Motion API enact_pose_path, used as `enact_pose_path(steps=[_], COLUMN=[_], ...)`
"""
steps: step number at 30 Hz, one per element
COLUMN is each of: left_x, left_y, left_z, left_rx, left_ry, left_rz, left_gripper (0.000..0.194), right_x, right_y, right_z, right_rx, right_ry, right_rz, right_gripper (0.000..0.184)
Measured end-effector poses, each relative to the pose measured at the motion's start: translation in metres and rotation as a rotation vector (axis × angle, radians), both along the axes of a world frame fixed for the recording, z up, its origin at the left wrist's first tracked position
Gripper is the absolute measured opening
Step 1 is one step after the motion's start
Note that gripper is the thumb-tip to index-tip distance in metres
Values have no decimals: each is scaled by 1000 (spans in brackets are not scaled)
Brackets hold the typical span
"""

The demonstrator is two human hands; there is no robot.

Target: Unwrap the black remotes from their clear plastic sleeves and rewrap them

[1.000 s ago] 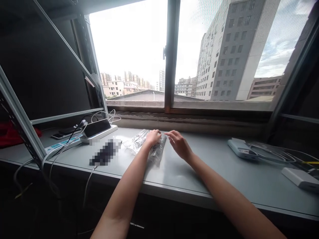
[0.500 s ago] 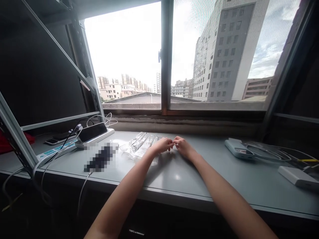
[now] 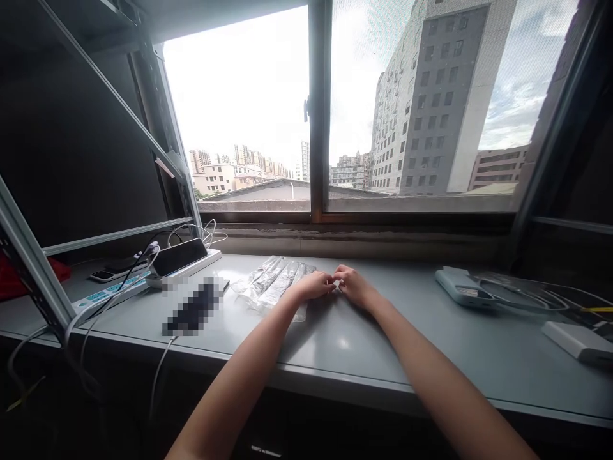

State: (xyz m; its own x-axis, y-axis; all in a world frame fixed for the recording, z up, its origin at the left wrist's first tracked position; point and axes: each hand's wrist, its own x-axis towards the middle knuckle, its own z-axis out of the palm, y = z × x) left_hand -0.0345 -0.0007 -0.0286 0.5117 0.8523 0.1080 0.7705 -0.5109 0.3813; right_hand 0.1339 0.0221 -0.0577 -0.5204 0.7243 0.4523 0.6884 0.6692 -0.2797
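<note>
My left hand (image 3: 317, 285) and my right hand (image 3: 353, 285) meet fingertip to fingertip just above the grey tabletop (image 3: 373, 351). The fingers of both are bent and pinched together. Whatever sits between them is too small or too hidden to name. Clear plastic packaging (image 3: 272, 281), crumpled and shiny, lies beside my left hand and partly under that forearm. My right hand has bare tabletop around it.
On the left are a blurred dark object (image 3: 194, 310) with a white cable, a phone (image 3: 179, 257) propped up, and a power strip (image 3: 112, 291). A pale blue device (image 3: 462, 287), cables and a white box (image 3: 577, 340) lie right. A window (image 3: 316, 128) stands behind.
My hands stay together at nearly the same spot, with only slight finger movement. The whole view has shifted a little; the objects on the table keep their places.
</note>
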Motion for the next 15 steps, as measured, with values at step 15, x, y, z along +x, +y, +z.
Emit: enact_pose_path(steps=[15], left_x=[-19], left_y=[0], left_z=[21], left_rx=[287], left_ry=[92], left_rz=[517], left_gripper=[25], right_x=[2], right_y=[-3], right_z=[2], right_rx=[-30], right_ry=[15], right_rz=[-2], right_gripper=[37])
